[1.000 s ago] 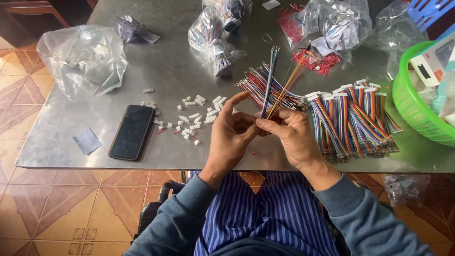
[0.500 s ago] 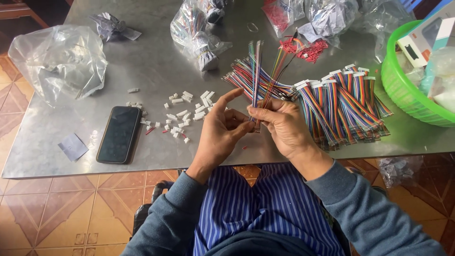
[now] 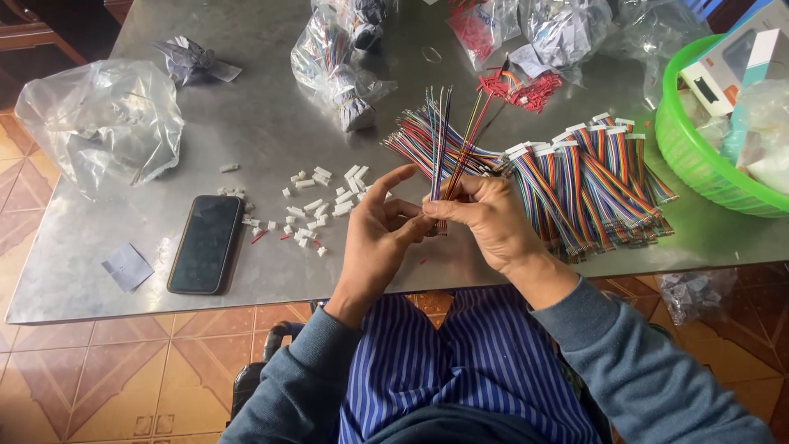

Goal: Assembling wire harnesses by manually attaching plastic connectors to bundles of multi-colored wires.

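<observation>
Both hands meet above the near edge of a grey metal table [image 3: 271,148]. My right hand [image 3: 486,220] pinches a small bunch of thin coloured wires [image 3: 442,140] that stand upright and fan out at the top. My left hand [image 3: 380,234] touches the bottom of the same bunch with thumb and fingertips, index finger raised. Small white plastic connectors [image 3: 316,205] lie scattered just left of the hands. A heap of loose coloured wires [image 3: 427,136] lies behind the hands.
Finished rainbow cable bundles with white ends [image 3: 592,185] lie to the right. A black phone [image 3: 205,243] and a paper scrap [image 3: 127,267] lie at left. Clear plastic bags [image 3: 103,123] and a bagged wire pack [image 3: 341,62] sit further back. A green basket [image 3: 699,164] holds boxes.
The hands stay together on the wire bunch. The wires have been turned more upright and the left index finger has lifted. The camera view has shifted slightly.
</observation>
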